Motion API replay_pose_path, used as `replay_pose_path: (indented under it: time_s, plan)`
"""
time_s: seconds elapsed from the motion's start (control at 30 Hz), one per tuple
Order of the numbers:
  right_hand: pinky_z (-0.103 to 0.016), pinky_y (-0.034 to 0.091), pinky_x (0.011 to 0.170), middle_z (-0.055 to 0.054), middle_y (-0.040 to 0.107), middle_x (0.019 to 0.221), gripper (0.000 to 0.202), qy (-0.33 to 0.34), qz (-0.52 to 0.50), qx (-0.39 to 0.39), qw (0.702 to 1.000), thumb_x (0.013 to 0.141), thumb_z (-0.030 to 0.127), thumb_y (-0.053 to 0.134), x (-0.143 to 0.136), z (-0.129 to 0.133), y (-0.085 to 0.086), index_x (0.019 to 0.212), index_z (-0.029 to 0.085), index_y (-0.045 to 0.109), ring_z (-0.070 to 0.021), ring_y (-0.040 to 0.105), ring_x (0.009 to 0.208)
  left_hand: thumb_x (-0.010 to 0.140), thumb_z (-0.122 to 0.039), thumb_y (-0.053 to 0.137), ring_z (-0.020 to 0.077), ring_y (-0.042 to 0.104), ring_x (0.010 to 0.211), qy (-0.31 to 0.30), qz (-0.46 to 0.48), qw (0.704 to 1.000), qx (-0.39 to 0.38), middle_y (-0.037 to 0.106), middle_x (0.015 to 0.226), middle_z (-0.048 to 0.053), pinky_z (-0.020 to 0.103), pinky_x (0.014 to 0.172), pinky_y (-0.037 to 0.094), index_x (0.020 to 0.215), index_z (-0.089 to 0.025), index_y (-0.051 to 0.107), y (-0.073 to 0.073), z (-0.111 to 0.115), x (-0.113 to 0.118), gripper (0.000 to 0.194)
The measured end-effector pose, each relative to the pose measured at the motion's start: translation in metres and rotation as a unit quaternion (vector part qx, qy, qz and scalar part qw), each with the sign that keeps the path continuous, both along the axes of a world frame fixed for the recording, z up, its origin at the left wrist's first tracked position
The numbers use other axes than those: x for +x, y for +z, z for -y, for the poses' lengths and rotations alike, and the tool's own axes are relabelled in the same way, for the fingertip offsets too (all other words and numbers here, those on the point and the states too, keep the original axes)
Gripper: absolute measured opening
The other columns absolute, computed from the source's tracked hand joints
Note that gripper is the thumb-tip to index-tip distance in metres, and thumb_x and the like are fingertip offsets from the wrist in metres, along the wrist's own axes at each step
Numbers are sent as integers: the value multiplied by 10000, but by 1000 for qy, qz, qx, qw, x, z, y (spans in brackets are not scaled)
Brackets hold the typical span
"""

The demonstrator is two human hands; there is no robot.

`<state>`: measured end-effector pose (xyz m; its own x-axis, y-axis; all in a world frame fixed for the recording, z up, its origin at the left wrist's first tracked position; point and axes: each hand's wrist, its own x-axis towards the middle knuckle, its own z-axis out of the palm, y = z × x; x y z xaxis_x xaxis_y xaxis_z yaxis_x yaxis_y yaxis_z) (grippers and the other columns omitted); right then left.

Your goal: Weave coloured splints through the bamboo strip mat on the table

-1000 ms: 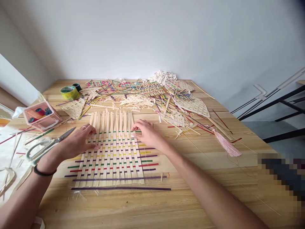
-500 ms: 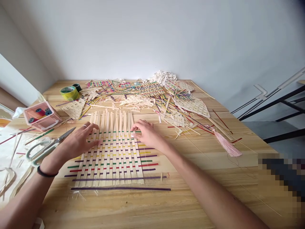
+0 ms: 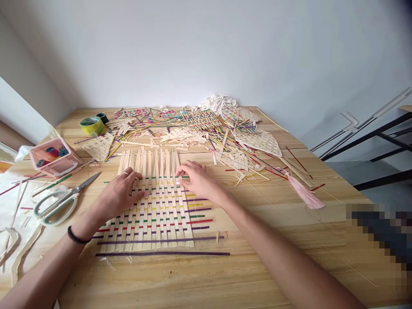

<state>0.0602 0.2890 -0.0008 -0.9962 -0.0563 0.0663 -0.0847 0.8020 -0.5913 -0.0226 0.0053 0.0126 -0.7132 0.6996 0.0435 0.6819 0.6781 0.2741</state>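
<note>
A partly woven mat [image 3: 157,210] of pale flat strips, crossed by coloured strips, lies flat on the table before me. My left hand [image 3: 120,193] rests on its upper left part, thumb and fingers apart, fingertips close to the topmost green strip [image 3: 160,177]. At the right edge my right hand [image 3: 195,178] touches the weave, its fingers bent. The right thumb and index finger sit slightly apart on either side of the green strip's end. Upright pale strip ends [image 3: 149,161] extend beyond the woven part. Clear tape crosses the near edge, beside a loose purple strip [image 3: 164,253].
Scissors [image 3: 67,199] lie left of the mat, near a pink box [image 3: 54,161] of thread spools. A yellow tape roll [image 3: 92,126] stands behind. Scraps and strips [image 3: 183,136] cover the far side, with a woven fan [image 3: 259,141] and pink tassel [image 3: 305,193] right.
My left hand has slid to the right across the mat, uncovering more of the scissors. My right hand stays at the right edge.
</note>
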Motion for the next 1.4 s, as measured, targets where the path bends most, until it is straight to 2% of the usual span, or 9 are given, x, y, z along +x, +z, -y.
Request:
replay_pose_path:
  time_s: [0.13,0.3,0.53,0.9,1.2,1.4]
  plan:
    - [-410,331,1036,-55,676,1166,145,8,-11,22,1000,921,112,711,2,3,7,1007,211,649,-244,588,1198,970,-603,557,308,697,927,-7,-9,1000,10,630,1147,113,449,822,546,1187,-192,600,-2,-2,1,467]
    - [-432,322,1073,-56,662,1149,102,21,-24,39,999,975,165,688,1,19,19,1056,221,664,-250,590,1210,965,-550,605,321,696,951,-7,-13,1000,24,634,1126,113,465,859,547,1163,-185,590,-6,-2,1,416]
    - [-463,337,1049,-95,654,1251,212,58,19,98,993,961,203,753,-15,50,31,1163,206,689,-287,568,1261,973,-486,614,330,686,968,-5,-2,999,32,641,1106,119,486,893,547,1132,-183,588,-10,-3,1,343]
    - [-425,325,989,-72,694,1132,95,35,38,76,996,939,117,739,-25,55,22,1006,173,701,-241,631,1133,914,-389,726,300,684,961,8,1,999,48,670,1066,84,434,859,529,1101,-212,572,-18,-2,-1,300]
    - [-434,324,984,-85,707,1149,84,43,33,89,995,951,111,700,-26,55,19,1012,168,686,-260,637,1168,908,-401,704,298,698,896,34,16,999,31,680,1049,82,432,799,524,1085,-216,569,-10,-6,3,289]
    - [-442,337,1010,-89,702,1176,69,47,40,101,993,965,116,693,-26,55,22,1018,159,683,-257,646,1173,923,-417,690,315,702,938,35,14,999,20,674,1076,85,440,822,524,1089,-222,560,-10,-7,4,287]
